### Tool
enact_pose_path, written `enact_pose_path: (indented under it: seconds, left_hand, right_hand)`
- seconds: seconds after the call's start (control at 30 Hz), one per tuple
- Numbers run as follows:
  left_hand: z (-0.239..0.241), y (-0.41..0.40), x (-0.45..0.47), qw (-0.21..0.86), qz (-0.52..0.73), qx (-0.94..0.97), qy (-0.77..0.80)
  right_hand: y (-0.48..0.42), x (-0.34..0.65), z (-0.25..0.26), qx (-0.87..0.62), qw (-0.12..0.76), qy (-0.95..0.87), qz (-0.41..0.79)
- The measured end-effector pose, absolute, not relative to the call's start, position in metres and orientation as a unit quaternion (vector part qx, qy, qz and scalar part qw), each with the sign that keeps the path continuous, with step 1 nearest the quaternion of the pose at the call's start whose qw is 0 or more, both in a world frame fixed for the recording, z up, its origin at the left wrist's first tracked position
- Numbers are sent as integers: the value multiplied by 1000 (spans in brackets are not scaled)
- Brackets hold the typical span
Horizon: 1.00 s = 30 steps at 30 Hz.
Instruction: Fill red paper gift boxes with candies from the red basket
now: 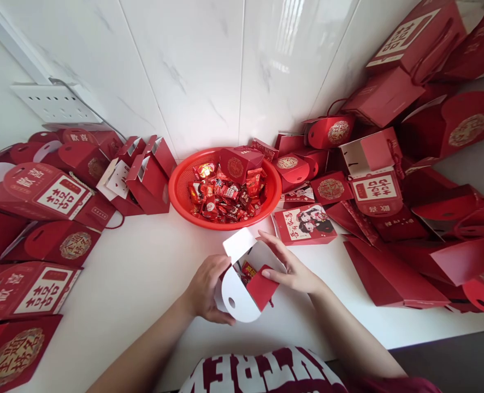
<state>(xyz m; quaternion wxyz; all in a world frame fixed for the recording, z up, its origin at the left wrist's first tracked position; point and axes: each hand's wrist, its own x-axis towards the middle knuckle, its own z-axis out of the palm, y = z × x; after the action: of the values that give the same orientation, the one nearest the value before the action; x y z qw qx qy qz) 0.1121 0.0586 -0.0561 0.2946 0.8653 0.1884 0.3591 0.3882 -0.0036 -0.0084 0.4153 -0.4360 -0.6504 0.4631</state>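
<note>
I hold a small red gift box [248, 281] with white inner flaps open over the white table, just in front of me. My left hand [207, 289] is closed round its left side and rounded white flap. My right hand [293, 268] pinches the red flap on its right side. Wrapped sweets show inside the box. Beyond it stands a red plastic basket [180, 188] full of red-wrapped sweets [225, 196], with a small red box [238, 162] lying on top of them.
Piles of red gift boxes and bags lie on both sides: closed ones at the left [41, 191], folded and open ones at the right [389, 185]. A white power strip [55, 102] leans on the tiled wall. The table edge [430, 335] runs at lower right.
</note>
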Motion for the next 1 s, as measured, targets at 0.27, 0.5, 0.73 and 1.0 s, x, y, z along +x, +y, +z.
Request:
enact_pose_path:
  seconds: [0.27,0.5,0.73,1.0]
  left_hand:
    - [-23,50,124,162,378,910,54]
    - [-24,56,125,226,372,897,77]
    - [-26,49,124,306,421,829,206]
    - [-10,77,119,383,347,786,339]
  right_hand:
    - [-3,381,-6,-416,437,-658,450]
    - [1,375,-4,-365,437,-695,440]
    - [-1,376,1,-343,410,-731,425]
    - [-5,370,-2,-396,393,-723,407]
